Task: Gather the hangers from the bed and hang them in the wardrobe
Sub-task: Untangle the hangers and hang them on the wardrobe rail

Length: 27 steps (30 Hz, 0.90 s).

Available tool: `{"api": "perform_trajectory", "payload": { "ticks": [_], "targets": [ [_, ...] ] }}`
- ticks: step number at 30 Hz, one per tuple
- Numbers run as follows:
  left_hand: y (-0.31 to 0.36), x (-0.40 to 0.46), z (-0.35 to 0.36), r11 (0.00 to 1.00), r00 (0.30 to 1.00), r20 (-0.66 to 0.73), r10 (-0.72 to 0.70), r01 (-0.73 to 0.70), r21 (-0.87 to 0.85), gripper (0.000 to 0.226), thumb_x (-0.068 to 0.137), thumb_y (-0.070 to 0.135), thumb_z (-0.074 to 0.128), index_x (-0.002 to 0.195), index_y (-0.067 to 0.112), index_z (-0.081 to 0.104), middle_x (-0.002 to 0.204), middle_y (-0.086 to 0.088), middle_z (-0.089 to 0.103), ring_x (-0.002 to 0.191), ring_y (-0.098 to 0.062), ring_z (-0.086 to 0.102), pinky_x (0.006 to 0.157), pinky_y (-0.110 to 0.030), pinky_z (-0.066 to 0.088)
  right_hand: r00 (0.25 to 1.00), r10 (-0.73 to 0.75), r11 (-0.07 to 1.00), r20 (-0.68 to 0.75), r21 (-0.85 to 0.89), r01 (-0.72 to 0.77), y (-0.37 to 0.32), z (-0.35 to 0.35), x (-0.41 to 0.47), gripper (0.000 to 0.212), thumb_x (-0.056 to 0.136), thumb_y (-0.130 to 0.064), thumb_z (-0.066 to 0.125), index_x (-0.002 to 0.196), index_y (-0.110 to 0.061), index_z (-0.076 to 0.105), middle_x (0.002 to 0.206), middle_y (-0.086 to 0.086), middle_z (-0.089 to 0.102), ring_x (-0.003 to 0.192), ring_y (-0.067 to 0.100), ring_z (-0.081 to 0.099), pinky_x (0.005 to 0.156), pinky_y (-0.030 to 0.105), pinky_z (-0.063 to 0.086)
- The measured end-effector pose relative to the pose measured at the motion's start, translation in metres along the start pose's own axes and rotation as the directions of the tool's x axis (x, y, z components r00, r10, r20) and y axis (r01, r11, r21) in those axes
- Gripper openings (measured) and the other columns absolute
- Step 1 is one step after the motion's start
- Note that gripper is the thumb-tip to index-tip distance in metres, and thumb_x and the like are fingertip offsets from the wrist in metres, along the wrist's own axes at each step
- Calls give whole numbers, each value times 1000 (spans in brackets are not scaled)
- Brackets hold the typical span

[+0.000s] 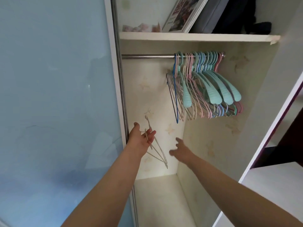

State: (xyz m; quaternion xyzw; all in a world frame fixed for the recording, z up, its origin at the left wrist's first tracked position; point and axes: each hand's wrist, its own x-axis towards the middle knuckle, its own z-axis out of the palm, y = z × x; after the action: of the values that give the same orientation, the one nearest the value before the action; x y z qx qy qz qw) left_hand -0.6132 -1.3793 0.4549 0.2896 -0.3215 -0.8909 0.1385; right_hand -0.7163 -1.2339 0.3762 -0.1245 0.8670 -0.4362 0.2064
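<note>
I look up into an open wardrobe. A steel rail (147, 56) runs under a shelf. Several hangers (205, 86) in teal, pink, cream and blue hang bunched at its right end. My left hand (141, 139) is raised inside the wardrobe, well below the rail's bare left part, and holds thin cream hangers (159, 153) by their necks; one hook points up, the bodies dangle down. My right hand (181, 150) is beside it to the right, fingers spread, holding nothing.
A pale blue sliding door (57, 95) covers the left side, its frame right beside my left hand. The shelf (188, 37) above the rail carries a leaning picture frame (183, 13) and dark folded clothes (237, 15). A white panel (282, 104) closes the right.
</note>
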Motion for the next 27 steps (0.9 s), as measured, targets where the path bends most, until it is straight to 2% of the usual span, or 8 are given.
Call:
{"api": "perform_trajectory", "payload": {
  "ticks": [3,8,11,13,16,21,24,27],
  "targets": [
    [-2,-9,4,998,1000,-17,-25,26,49,33,100,41,44,111,11,34,80,-13,56,63,-26,66,58,-25,41,993,8,917,114,-397,38,40,21,-15,117,77,-41,74,151,-10,-11,159,16,5,146,30,12,117,39,17],
    [-7,-18,6,936,998,-46,-38,52,347,25,101,39,39,90,17,39,65,-2,51,51,-15,59,45,-20,27,1000,-26,911,-3,-412,22,62,20,-30,119,74,-53,72,152,-14,-8,159,11,9,145,31,16,116,43,21],
    [-17,-19,5,903,998,-40,-55,67,425,30,102,41,36,84,17,39,61,-1,50,49,-15,57,41,-16,26,997,-74,997,-3,39,74,44,21,-45,66,91,-21,57,148,-9,26,142,6,48,123,17,50,97,26,39],
    [-29,-18,2,872,997,-38,-67,77,483,32,102,42,35,84,16,40,59,-1,50,48,-15,53,39,-16,27,991,-22,837,132,544,-54,23,19,-59,39,98,-23,42,135,-11,45,116,0,69,102,12,62,92,31,40],
    [-47,-19,-3,788,998,-36,-41,55,613,32,102,39,38,82,14,44,60,-1,47,46,-13,39,39,-17,23,984,-1,700,177,703,-125,11,15,-62,33,97,-43,41,114,-18,54,104,0,72,98,16,66,97,39,39],
    [-48,-20,-13,571,977,30,209,-147,808,33,100,32,43,75,12,46,61,-4,44,44,-14,32,43,-18,23,840,249,946,-482,307,-104,51,-2,-50,60,76,-37,70,126,-9,51,124,15,51,116,28,48,95,34,38],
    [-36,-17,-15,512,963,59,263,-191,838,38,100,37,40,73,11,49,61,-6,46,45,-17,34,46,-22,25,902,157,973,-401,-93,-211,103,-13,-52,90,77,-60,65,147,-16,28,153,6,27,143,27,22,114,42,19],
    [-29,-14,-15,573,995,-7,98,-51,818,39,99,47,40,79,15,50,60,-2,47,44,-13,31,43,-19,24,938,143,975,-315,-119,-188,145,-23,-57,71,79,-75,44,123,-21,57,137,3,52,131,27,42,109,40,34]
  ]
}}
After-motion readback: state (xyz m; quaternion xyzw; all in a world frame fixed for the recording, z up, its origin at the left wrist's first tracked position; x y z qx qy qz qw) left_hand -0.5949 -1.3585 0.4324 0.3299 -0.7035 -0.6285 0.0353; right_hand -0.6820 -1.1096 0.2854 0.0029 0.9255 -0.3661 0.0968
